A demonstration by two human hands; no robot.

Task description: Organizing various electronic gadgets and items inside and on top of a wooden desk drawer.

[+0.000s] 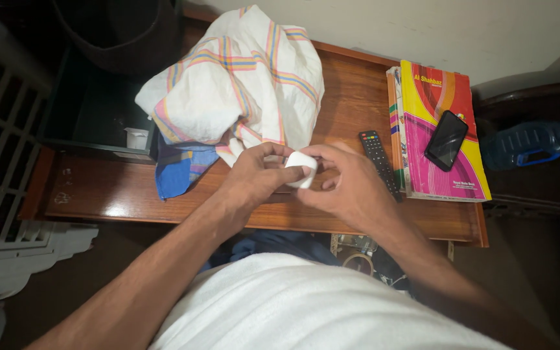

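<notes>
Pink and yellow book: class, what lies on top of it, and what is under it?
A black phone lies on the pink and yellow book. More books' edges show beneath; their covers are hidden.

Warm indoor light from above, glare on the wooden table (118, 210), dark murky corners, slight wide-angle bending.

There is a single view, from a camera worn on the person's head. It looks steeply down and forward over the person's own chest, so both forearms rise from the bottom edge toward the middle of the frame. The left hand (254, 174) and right hand (348, 188) sit near the centre, close to the lens, above the near edge of the wooden worktop (124, 188). Beyond the hands the view reaches the worktop's far edge and the pale wall (461, 32) behind it. With no second view, nothing is shared.
</notes>
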